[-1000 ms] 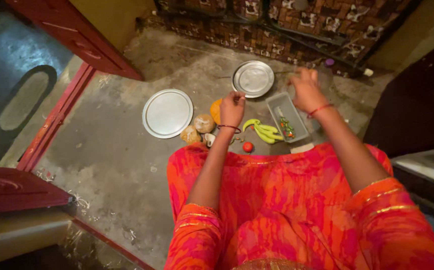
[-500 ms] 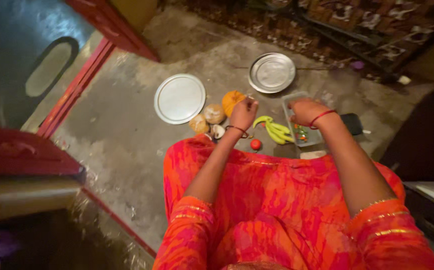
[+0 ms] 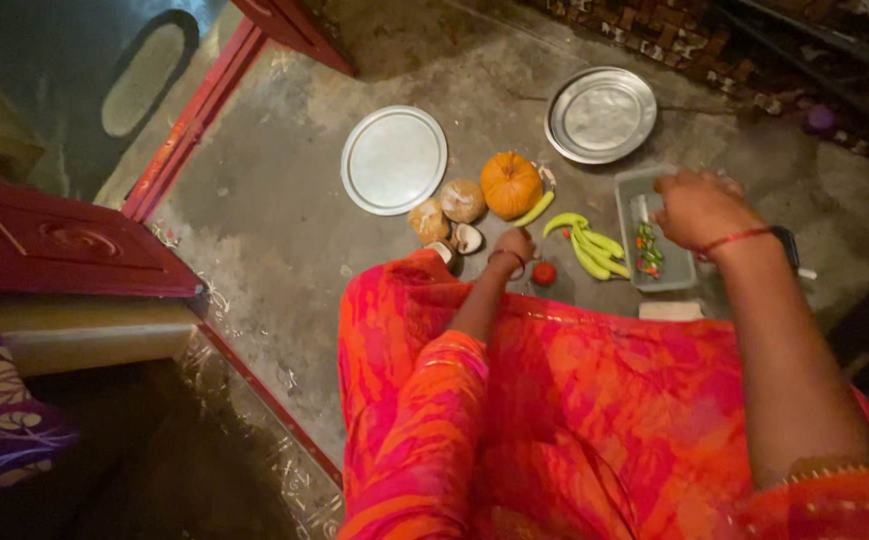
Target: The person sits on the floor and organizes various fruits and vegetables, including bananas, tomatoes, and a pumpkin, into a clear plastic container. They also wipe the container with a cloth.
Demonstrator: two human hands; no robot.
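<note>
My left hand [image 3: 515, 245] is low near the floor with its fingers curled in, between a small red tomato [image 3: 545, 273] and a broken coconut piece [image 3: 469, 238]. My right hand [image 3: 700, 205] hovers over a grey rectangular tray [image 3: 626, 225] that holds red and green chillies [image 3: 647, 250]; whether it holds anything is hidden. Green curved bananas [image 3: 590, 245] lie between the two hands. An orange pumpkin [image 3: 511, 184] sits just beyond the left hand. My orange-red patterned clothing [image 3: 595, 400] fills the foreground.
Two brown round coconuts [image 3: 463, 200] lie left of the pumpkin. On the concrete floor beyond are a flat steel plate [image 3: 394, 160] and a rimmed steel dish [image 3: 601, 115]. A red door [image 3: 75, 240] and its sill [image 3: 195, 120] stand at left, with a patterned brick edge along the back.
The view has swung down and left. My left hand dropped from beside the pumpkin toward the floor near the tomato. My right hand came down from near the steel dish to over the tray.
</note>
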